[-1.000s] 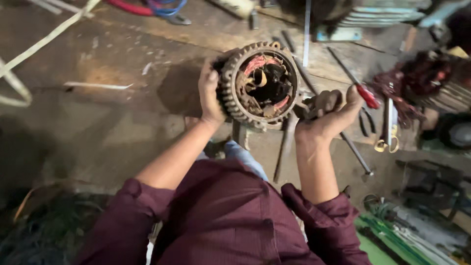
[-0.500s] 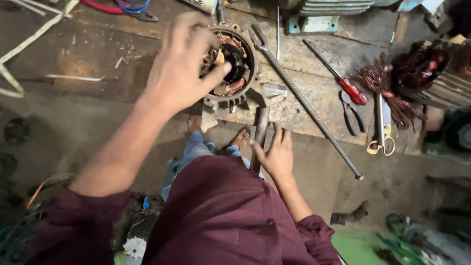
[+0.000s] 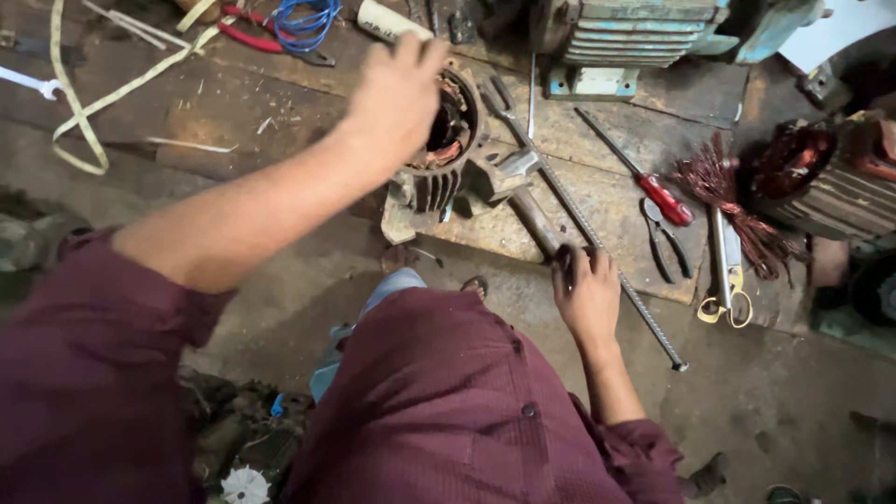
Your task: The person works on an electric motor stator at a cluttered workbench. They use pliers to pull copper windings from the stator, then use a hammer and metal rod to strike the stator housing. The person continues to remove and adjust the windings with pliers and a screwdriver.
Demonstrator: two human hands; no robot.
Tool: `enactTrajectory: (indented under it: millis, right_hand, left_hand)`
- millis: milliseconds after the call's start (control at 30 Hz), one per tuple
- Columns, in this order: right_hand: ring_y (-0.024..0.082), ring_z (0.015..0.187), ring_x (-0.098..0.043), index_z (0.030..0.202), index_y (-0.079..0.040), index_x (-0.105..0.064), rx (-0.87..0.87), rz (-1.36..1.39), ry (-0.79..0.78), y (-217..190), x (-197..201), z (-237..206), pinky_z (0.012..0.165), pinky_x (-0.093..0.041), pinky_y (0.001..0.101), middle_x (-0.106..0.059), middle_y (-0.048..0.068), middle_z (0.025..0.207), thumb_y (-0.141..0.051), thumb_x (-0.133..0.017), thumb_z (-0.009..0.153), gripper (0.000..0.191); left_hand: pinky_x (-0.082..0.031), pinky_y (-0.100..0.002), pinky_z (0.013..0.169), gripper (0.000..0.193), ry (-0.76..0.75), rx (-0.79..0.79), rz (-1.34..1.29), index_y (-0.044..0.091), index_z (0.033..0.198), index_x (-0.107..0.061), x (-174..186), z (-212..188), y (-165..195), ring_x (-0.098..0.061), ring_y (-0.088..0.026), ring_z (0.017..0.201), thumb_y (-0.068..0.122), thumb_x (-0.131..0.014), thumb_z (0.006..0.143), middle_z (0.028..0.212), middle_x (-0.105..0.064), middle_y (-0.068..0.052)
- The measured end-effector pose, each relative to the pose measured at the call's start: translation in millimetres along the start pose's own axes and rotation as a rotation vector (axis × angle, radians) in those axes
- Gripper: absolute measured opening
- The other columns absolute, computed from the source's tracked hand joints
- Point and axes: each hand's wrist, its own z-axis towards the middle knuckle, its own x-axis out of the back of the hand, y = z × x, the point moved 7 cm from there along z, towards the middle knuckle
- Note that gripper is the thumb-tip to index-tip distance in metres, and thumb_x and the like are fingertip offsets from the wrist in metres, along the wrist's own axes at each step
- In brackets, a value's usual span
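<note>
Workshop floor, worn boards [image 3: 597,201] | motor stator [image 3: 446,149] stands on boards, gripped at rim by left hand [image 3: 397,98] | hammer handle [image 3: 541,224] clenched in right hand [image 3: 586,297] | stator is best steadied firmly.

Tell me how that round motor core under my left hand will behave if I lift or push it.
The motor core is probably heavy for its size: ribbed metal packed with copper windings. Rigid, not floppy. Being round, it might roll if freed, though the left hand steadies it.

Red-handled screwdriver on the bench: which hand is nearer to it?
Right. The right hand grips a hammer handle just below-left of the screwdriver; the left hand rests on the stator, farther left.
</note>
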Motion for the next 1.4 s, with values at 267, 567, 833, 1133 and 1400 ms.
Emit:
enactTrajectory:
  millis: [267, 567, 833, 1133, 1400]
  right_hand:
    - [0.041, 0.113, -0.056, 0.122, -0.007, -0.069, -0.248, 0.062, 0.056, 15, 11, -71, 0.098, -0.047, 0.0485, -0.062, 0.018, 0.126, -0.024, -0.074, 0.09, 0.036]
    - [0.042, 0.116, -0.055, 0.127, -0.01, -0.069, -0.487, -0.014, 0.018, 5, 11, -87, 0.099, -0.046, 0.0495, -0.06, 0.019, 0.126, -0.03, -0.075, 0.094, 0.039]
    - [0.04, 0.118, -0.055, 0.125, -0.01, -0.071, -0.526, -0.011, 0.044, -34, 14, -72, 0.1, -0.046, 0.0486, -0.061, 0.018, 0.127, -0.027, -0.074, 0.094, 0.035]
    - [0.038, 0.117, -0.056, 0.121, -0.011, -0.071, -0.577, -0.065, -0.038, -68, 13, -69, 0.101, -0.046, 0.0479, -0.063, 0.015, 0.125, -0.024, -0.076, 0.092, 0.032]
    - [0.038, 0.118, -0.057, 0.121, -0.01, -0.071, -0.571, -0.028, -0.003, -99, 6, -59, 0.101, -0.046, 0.047, -0.063, 0.015, 0.125, -0.02, -0.077, 0.091, 0.032]
  left_hand:
    - [-0.048, -0.041, 0.092, 0.026, 0.333, 0.226, -1.147, 0.0, 0.095, -0.076, -10, -40, -64, -0.054, -0.029, 0.107, 0.021, -0.064, 0.106, 0.111, -0.059, -0.013]
    - [-0.049, -0.044, 0.084, 0.032, 0.786, 0.666, -1.433, -0.001, 0.109, -0.07, 4, -157, -247, -0.062, -0.03, 0.095, 0.029, -0.07, 0.099, 0.102, -0.063, -0.016]
    - [-0.053, -0.051, 0.073, 0.055, -0.049, 0.702, -0.893, -0.004, 0.115, -0.064, -134, -164, -277, -0.066, -0.039, 0.083, 0.04, -0.082, 0.088, 0.092, -0.067, -0.021]
    - [-0.05, -0.046, 0.104, 0.03, 0.107, 0.301, -0.89, 0.006, 0.122, -0.073, -51, -129, -172, -0.06, -0.033, 0.12, 0.032, -0.077, 0.107, 0.13, -0.065, -0.013]
    - [-0.036, -0.059, 0.11, 0.029, 0.161, -0.268, -0.955, 0.013, 0.095, -0.08, -4, -30, -81, -0.03, -0.044, 0.141, 0.039, -0.078, 0.083, 0.157, -0.037, -0.023]
